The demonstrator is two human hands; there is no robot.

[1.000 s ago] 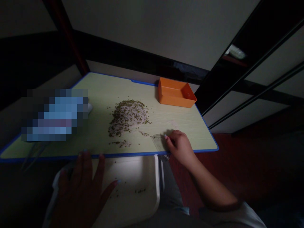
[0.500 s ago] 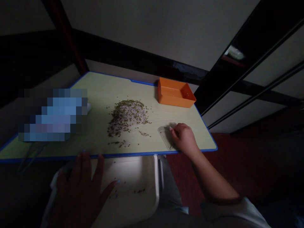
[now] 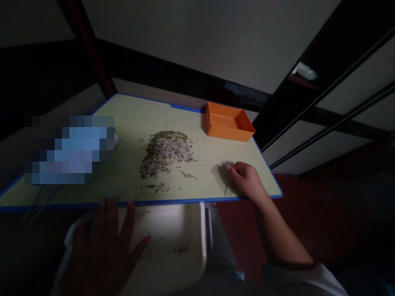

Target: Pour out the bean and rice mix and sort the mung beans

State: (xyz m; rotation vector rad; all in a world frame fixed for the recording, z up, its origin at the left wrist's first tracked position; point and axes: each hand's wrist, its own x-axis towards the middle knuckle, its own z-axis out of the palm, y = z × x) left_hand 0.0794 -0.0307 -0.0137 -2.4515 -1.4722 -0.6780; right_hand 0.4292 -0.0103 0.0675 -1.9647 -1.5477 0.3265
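Note:
A heap of small green beans mixed with pale grains [image 3: 165, 152] lies on the pale green table with a blue rim [image 3: 129, 123]. My right hand [image 3: 247, 181] rests on the table's right part, fingers closed on a clear plastic piece [image 3: 221, 177] that lies flat to the right of the heap. My left hand [image 3: 106, 242] lies flat with fingers spread on a white tray [image 3: 182, 230] held under the table's front edge. A few beans lie in that tray.
An orange box [image 3: 228, 121] stands at the table's back right corner. A blurred blue object [image 3: 69, 150] sits at the left, with thin tweezers-like sticks [image 3: 40, 201] near the front left edge. Dark frame bars stand behind and to the right.
My right hand has slid the clear plastic piece from the table's front edge up and to the right. The left hand and white tray have stayed in place.

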